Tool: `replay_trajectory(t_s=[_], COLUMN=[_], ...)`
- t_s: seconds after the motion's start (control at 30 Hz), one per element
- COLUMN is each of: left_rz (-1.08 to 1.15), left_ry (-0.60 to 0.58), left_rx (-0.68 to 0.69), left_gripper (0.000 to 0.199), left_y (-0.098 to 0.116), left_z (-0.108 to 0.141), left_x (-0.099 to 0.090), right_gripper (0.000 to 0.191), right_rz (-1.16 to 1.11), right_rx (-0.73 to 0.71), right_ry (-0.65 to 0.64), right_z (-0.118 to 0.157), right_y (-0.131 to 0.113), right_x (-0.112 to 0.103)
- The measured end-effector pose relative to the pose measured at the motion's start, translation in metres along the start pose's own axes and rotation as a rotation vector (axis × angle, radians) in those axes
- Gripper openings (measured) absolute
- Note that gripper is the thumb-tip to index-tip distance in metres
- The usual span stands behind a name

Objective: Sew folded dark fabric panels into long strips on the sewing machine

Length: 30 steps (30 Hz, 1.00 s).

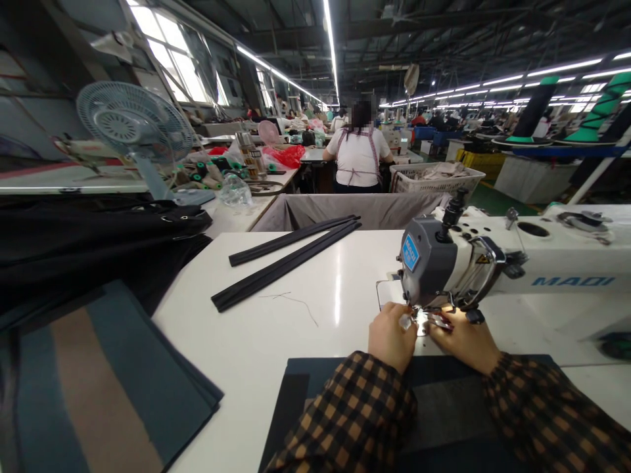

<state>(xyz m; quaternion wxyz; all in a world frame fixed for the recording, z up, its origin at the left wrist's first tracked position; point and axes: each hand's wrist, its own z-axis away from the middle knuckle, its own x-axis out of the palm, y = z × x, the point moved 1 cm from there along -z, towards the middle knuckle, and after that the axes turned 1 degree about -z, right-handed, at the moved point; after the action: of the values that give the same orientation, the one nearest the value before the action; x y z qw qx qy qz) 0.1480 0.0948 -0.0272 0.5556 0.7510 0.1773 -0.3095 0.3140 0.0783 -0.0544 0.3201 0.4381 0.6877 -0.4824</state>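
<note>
At the needle area of the white sewing machine (428,256), both hands work close together under the lamp. My left hand (393,336) is left of the presser foot, its fingers pinched around something small; a pale, shiny spot shows at the fingertips. My right hand (466,338) is closed on a small metal tool (438,320) with a dark red part, pointing at the needle plate (422,326). Its exact kind is hard to make out. Below my wrists lies a dark blue fabric panel (446,410) with black and grey bands, partly covered by my checked sleeves.
Two black folded strips (290,263) and a loose thread (298,302) lie on the white table (276,348). Stacked blue panels (118,374) and black fabric (89,249) are at left. Beyond are a fan (135,125), a seated person (359,154) and a white basket (436,180).
</note>
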Motion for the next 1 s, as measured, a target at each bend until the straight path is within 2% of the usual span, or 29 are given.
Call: replay_trajectory(t_s=[0.1, 0.23, 0.33, 0.43, 0.53, 0.63, 0.77, 0.87, 1.0], left_rz=[0.005, -0.093, -0.123, -0.086, 0.006, 0.045, 0.015, 0.015, 0.073], left_ry=[-0.040, -0.175, -0.208, -0.209, -0.159, -0.094, -0.061, -0.076, -0.174], left_rx=[0.082, 0.256, 0.301, 0.313, 0.285, 0.211, 0.139, 0.119, 0.141], left_gripper=[0.021, 0.021, 0.021, 0.020, 0.018, 0.017, 0.016, 0.014, 0.011], left_y=[0.004, 0.009, 0.011, 0.013, 0.014, 0.015, 0.015, 0.016, 0.016], left_z=[0.007, 0.013, 0.016, 0.018, 0.018, 0.016, 0.013, 0.013, 0.017], left_x=[-0.003, -0.001, -0.004, -0.008, -0.011, -0.012, -0.016, -0.020, -0.022], right_gripper=[0.017, 0.013, 0.019, 0.024, 0.033, 0.034, 0.023, 0.024, 0.025], right_rz=[-0.081, -0.272, -0.386, -0.526, -0.624, -0.589, -0.497, -0.488, -0.510], right_rx=[0.007, -0.077, -0.117, -0.125, -0.192, -0.217, -0.180, -0.152, -0.229], right_ry=[-0.029, -0.177, -0.263, -0.282, -0.352, -0.395, -0.320, -0.288, -0.314], right_z=[0.008, 0.018, 0.020, 0.016, 0.010, 0.004, -0.001, 0.004, 0.016], right_y=[0.000, -0.010, -0.016, -0.016, -0.016, -0.014, -0.012, -0.015, -0.023], right_x=[-0.015, -0.037, -0.047, -0.047, -0.040, -0.032, -0.023, -0.021, -0.026])
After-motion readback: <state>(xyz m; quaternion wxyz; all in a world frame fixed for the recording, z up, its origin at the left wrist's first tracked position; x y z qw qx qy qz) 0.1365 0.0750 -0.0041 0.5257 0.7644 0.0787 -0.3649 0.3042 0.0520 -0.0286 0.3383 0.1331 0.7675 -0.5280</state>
